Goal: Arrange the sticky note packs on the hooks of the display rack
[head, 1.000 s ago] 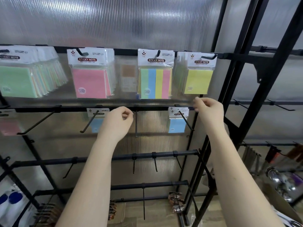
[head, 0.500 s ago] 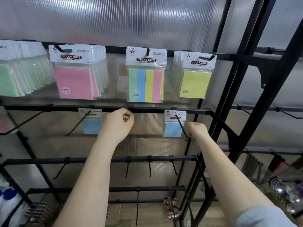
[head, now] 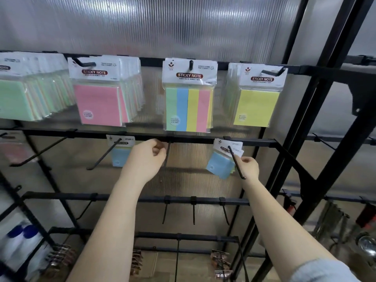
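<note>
**Second Rail: Blue Packs at the Right Hook**

The display rack (head: 301,143) is a black frame carrying horizontal rails before a ribbed translucent panel (head: 162,23). The top rail bears full rows: green packs (head: 14,100), pink packs (head: 97,104), striped packs (head: 188,108) and yellow packs (head: 255,107). The second rail is sparsely loaded; lower rails carry bare hooks.

The blue packs (head: 220,163) hang tilted on the right hook (head: 236,161), near its root at the rail. The hook's long axis runs from the rail outward and down toward the viewer, ending in an upturned tip. The right hand (head: 249,166) is the nearer one: it sits just right of the packs, fingers curled at their edge and the hook shaft (whether they pinch the packs or the wire cannot be told). Any sliding must follow the shaft.

The left hand (head: 147,157) is curled at the rail beside a bare centre hook (head: 167,155); its grip contents are not visible. A single blue pack (head: 120,154) hangs on the hook to its left.
</note>
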Demonstrator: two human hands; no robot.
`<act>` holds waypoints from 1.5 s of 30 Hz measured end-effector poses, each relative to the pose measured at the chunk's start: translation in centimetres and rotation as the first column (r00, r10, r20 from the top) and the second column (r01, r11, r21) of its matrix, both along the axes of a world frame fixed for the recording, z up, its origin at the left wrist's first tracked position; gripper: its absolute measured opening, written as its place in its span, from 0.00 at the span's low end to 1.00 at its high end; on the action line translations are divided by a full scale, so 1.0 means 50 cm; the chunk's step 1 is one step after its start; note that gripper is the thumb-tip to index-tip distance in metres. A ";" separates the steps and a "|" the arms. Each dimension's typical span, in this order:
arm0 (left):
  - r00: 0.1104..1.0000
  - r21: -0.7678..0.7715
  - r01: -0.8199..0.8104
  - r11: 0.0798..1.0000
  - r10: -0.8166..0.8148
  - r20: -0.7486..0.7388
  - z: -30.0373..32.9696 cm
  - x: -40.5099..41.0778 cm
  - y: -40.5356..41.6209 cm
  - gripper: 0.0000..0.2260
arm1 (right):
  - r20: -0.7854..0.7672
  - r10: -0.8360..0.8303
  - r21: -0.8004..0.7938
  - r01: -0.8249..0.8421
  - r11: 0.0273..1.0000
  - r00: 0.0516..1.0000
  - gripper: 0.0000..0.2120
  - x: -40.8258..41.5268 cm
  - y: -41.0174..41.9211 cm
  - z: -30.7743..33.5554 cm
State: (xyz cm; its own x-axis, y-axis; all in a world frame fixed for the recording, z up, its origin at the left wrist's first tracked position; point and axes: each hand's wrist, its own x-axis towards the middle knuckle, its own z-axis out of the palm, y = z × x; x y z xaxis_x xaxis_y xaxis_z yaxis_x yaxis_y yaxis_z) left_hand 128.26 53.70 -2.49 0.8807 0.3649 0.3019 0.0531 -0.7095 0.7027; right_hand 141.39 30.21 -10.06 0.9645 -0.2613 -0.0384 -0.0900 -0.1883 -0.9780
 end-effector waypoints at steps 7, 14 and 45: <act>1.000 0.015 0.022 1.000 -0.022 -0.003 -0.004 -0.007 0.009 0.06 | -0.033 0.120 0.224 -0.110 0.968 0.992 0.15 -0.027 0.006 0.006; 0.994 0.022 0.105 0.994 -0.105 -0.012 -0.001 -0.019 0.001 0.07 | -0.029 0.031 0.109 -0.027 0.994 0.999 0.13 -0.081 -0.013 0.023; 0.878 -0.203 0.325 0.924 -0.374 -0.299 -0.051 0.182 -0.207 0.17 | 0.300 -0.261 0.093 0.244 0.965 0.917 0.17 -0.318 -0.076 0.115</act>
State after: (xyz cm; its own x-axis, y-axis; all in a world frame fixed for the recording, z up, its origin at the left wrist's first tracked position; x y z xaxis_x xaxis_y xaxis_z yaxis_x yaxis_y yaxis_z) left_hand 137.37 43.36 -5.03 0.9979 0.0318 -0.0562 0.0638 -0.6184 0.7833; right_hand 125.48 26.41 -4.30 0.8330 -0.5037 0.2288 0.1785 -0.1467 -0.9729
